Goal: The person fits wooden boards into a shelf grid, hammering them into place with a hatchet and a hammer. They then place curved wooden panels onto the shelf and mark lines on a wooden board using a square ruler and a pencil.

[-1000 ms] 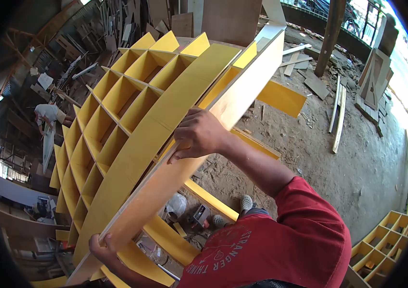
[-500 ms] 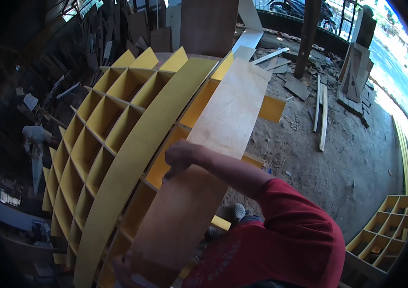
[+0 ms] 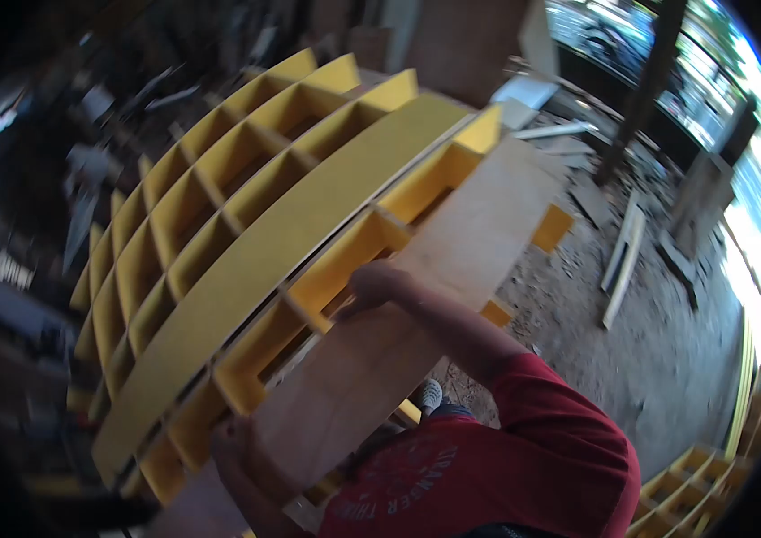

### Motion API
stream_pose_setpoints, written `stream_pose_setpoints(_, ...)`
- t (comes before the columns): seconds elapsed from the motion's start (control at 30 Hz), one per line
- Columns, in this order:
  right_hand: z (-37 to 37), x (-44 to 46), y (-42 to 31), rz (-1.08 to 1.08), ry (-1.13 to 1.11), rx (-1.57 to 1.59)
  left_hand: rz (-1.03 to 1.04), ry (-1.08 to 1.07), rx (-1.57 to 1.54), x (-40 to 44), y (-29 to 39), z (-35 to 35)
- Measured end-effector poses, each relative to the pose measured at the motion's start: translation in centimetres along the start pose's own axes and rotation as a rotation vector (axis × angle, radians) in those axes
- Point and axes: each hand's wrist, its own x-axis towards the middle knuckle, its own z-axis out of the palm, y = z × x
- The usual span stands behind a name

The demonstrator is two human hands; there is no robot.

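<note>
A long plywood panel [image 3: 488, 220] lies slantwise over the near side of a yellow lattice frame [image 3: 185, 215]. My right hand [image 3: 373, 285] grips the panel's far edge about midway along, its fingers curled over that edge. Lower down, my left hand [image 3: 233, 439] is closed on the same edge near the panel's close end; some of its fingers are hidden. Beyond the panel, a curved yellow board [image 3: 282, 229] runs along the frame, with open yellow compartments showing between the two.
Wood scraps [image 3: 618, 260] and rubble lie on the dirt floor [image 3: 569, 305] to the right. A post [image 3: 640, 99] stands at the back right. Another yellow lattice [image 3: 690, 489] sits at lower right. Sheets and offcuts fill the dark left and back.
My view has turned, so the scene sits differently. The panel has shifted toward my body with both hands on it, and more of the compartments beside it now shows.
</note>
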Motion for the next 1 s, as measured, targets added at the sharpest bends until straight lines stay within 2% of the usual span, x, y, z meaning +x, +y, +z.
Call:
stream_pose_setpoints(0.03,0.3,0.5,0.3,-0.022,-0.014,-0.027,-0.041,0.036,-0.091,-0.1,0.0,0.3)
stream_pose_setpoints(0.07,1.6,1.6,1.3,-0.064,0.008,-0.043,-0.018,0.073,0.059,0.5,-0.9,0.7)
stream_pose_setpoints(0.1,0.8,1.7,0.8,-0.041,-0.069,-0.140,-0.025,0.096,0.083,-0.1,0.2,0.2)
stream_pose_setpoints(0.13,2.3,3.0,2.3,-0.107,-0.026,-0.157,-0.067,0.129,0.011,-0.8,2.2,-0.4)
stream_pose_setpoints(0.17,0.9,2.2,1.5,-0.092,-0.046,-0.065,-0.005,0.163,-0.001,-0.7,1.9,-0.2)
stream_pose_setpoints(0.2,0.7,1.5,1.1,-0.162,0.053,-0.032,-0.082,0.106,0.130,0.3,0.0,0.2)
stream_pose_setpoints(0.23,0.4,1.7,1.1,-0.113,-0.027,-0.048,0.038,0.282,0.030,0.8,-2.7,2.0)
stream_pose_setpoints(0.27,1.5,2.3,1.7,-0.123,0.045,-0.089,-0.024,0.323,0.033,-0.2,-0.9,1.7)
stream_pose_setpoints(0.3,1.6,1.9,2.0,-0.215,0.149,0.007,-0.006,0.360,-0.017,-0.6,-0.5,1.6)
stream_pose_setpoints(0.33,1.6,1.7,1.5,-0.209,0.160,-0.006,0.002,0.355,-0.054,-1.5,0.4,1.1)
stream_pose_setpoints(0.4,0.0,0.3,-1.9,-0.087,0.085,0.100,0.152,0.539,-0.052,-2.5,-0.4,2.5)
stream_pose_setpoints(0.43,0.9,0.1,-2.0,-0.080,0.137,0.195,0.178,0.480,-0.090,-3.7,-0.4,2.4)
stream_pose_setpoints(0.47,1.2,0.0,-1.9,-0.126,0.094,0.245,0.259,0.551,0.004,-4.8,-1.2,3.2)
stream_pose_setpoints(0.57,4.6,-1.8,-3.3,-0.239,0.407,-0.111,0.237,0.558,0.049,-9.6,-1.7,4.1)
stream_pose_setpoints(0.63,7.0,-4.3,-7.5,-0.176,0.364,-0.156,0.220,0.465,0.019,-14.0,-2.6,3.7)
stream_pose_setpoints(0.67,8.8,-4.8,-9.4,-0.123,0.292,-0.293,0.215,0.417,0.004,-16.3,-3.3,3.5)
stream_pose_setpoints(0.77,12.0,-7.7,-16.4,-0.090,0.243,-0.326,0.264,0.352,-0.123,-23.8,-6.7,2.8)
stream_pose_setpoints(0.87,15.9,-8.5,-22.2,-0.032,0.278,-0.315,0.276,0.399,-0.203,-31.9,-11.1,2.0)
stream_pose_setpoints(0.97,19.0,-8.7,-29.4,-0.017,0.283,-0.300,0.208,0.460,-0.351,-40.4,-15.8,0.2)
stream_pose_setpoints(1.0,21.0,-9.5,-34.3,-0.026,0.277,-0.302,0.055,0.364,-0.534,-45.3,-20.0,-0.2)
